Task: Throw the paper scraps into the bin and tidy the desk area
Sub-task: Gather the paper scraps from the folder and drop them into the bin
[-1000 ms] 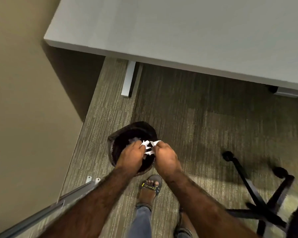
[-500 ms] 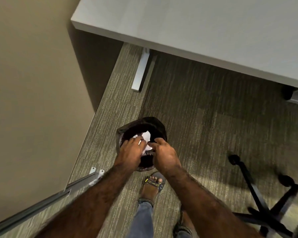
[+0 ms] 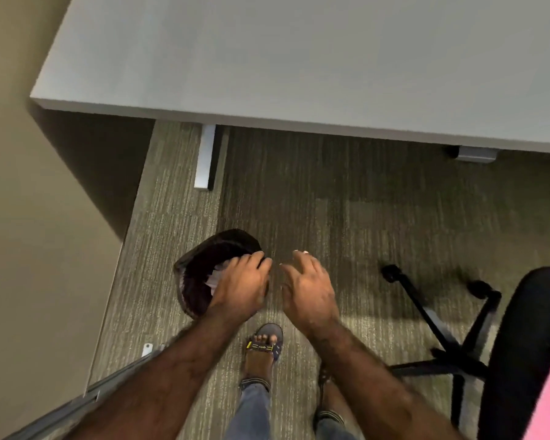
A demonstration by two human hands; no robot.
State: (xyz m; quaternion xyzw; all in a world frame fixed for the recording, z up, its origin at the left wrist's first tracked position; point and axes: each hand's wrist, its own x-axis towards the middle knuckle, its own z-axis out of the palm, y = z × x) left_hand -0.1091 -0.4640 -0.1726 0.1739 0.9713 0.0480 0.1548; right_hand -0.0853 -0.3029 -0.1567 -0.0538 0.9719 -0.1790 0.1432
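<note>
Bin (image 3: 191, 281): dark, round, on the carpet just off the desk's left corner; white paper scraps (image 3: 215, 277) now lie inside it, partly hidden by the left hand. A second ago those scraps were pinched between both hands above the opening.
Left hand (image 3: 240, 285): over the bin's right rim, palm down, fingers loosely curled and slack; no paper seen in it. Half a second ago it was letting go over the opening.
Right hand (image 3: 308, 290): has drifted right, clear of the bin and over bare carpet; fingers spread, nothing held.
Desk (image 3: 299, 58): grey top, the visible part bare; no scraps seen on it.
Chair (image 3: 521, 344): black office chair at far right, pulled away from the desk.
Reading: drop looks done; the scrap part seems complete for this handful. What may remain is tidying, perhaps pushing the chair in.
</note>
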